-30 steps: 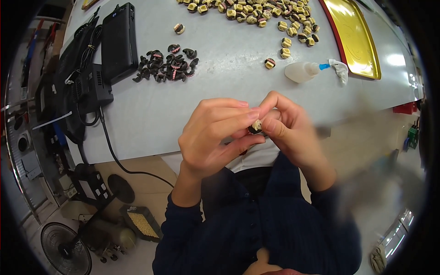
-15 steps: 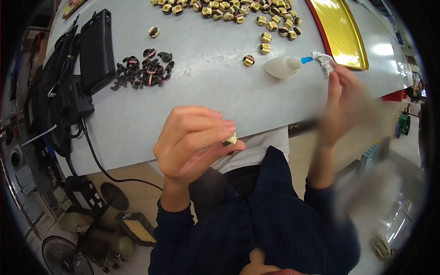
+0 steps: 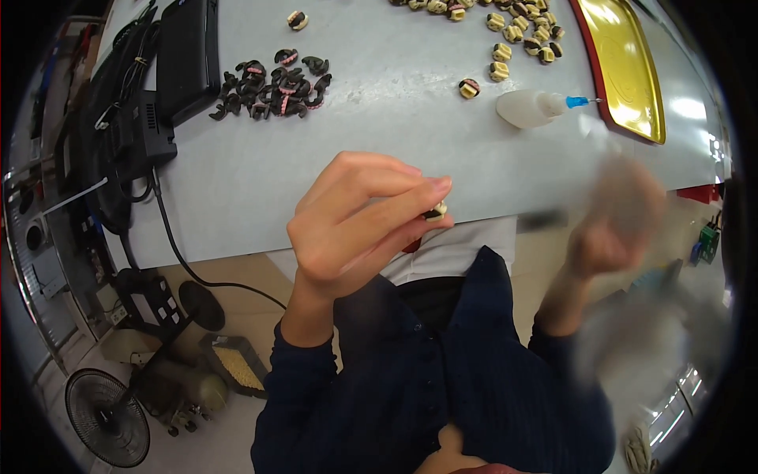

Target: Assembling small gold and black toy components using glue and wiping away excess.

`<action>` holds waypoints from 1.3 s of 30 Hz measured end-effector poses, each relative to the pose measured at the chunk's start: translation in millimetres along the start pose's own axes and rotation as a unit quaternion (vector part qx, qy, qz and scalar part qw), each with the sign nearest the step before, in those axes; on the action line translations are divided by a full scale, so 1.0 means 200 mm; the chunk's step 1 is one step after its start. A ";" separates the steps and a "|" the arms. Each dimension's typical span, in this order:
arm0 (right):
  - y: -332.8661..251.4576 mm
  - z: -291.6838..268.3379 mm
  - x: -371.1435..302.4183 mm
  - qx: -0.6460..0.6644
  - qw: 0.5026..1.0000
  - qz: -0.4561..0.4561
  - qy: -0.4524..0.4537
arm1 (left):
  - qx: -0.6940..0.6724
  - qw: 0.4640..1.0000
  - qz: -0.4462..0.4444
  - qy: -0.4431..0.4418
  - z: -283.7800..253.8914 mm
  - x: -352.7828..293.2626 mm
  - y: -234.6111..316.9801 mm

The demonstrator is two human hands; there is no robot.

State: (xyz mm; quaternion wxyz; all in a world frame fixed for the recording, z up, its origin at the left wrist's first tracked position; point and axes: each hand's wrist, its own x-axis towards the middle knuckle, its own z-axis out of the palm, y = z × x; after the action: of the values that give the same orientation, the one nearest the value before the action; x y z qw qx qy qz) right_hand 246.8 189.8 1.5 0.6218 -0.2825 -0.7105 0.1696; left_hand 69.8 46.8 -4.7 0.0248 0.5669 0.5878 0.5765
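My left hand (image 3: 355, 225) pinches a small cream-and-black piece (image 3: 435, 212) between thumb and fingertips, just over the table's front edge. Most of that piece is covered by the fingers. My right hand (image 3: 620, 213) is smeared by motion on the right, off the table's front edge. A faint whitish blur, perhaps a tissue, shows above its fingers, whose pose cannot be made out. Beyond the hands a translucent squeeze bottle (image 3: 529, 109) lies on its side, its blue needle tip (image 3: 578, 102) pointing right. One dark-and-cream piece (image 3: 469, 88) sits beside the bottle.
Black curved parts with pink edges (image 3: 276, 91) lie heaped at the left, near a black box-shaped device (image 3: 188, 59) and cables. Several cream-and-black pieces (image 3: 513, 33) are scattered at the back. A gold tray with a red rim (image 3: 628, 71) stands at the right. Below is a fan (image 3: 106, 417).
My right hand has pulled back from the bottle's needle tip, where a white tissue was. My left hand still grips its piece. The whole view has shifted, with table things now farther right and higher.
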 end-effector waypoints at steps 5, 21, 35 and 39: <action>-0.24 0.11 -0.09 0.175 0.885 -0.142 -0.408 | 0.026 1.000 0.003 -0.015 -0.01 -0.07 -0.05; -0.21 0.12 -0.17 0.082 0.914 -0.056 -0.394 | 0.045 0.999 -0.001 -0.001 0.02 -0.05 -0.06; -0.20 0.11 -0.14 0.075 0.925 -0.032 -0.371 | 0.045 0.999 -0.030 -0.001 0.00 -0.05 -0.07; -0.20 0.14 -0.15 0.083 0.916 -0.057 -0.388 | 0.046 0.998 -0.037 -0.024 0.00 -0.05 -0.06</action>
State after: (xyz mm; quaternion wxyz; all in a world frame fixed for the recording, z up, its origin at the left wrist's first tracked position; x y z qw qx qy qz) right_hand 213.9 143.9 -3.1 0.3273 -0.1007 -0.8942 0.2883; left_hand 65.2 43.0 -19.4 0.0338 0.5587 0.6339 0.5337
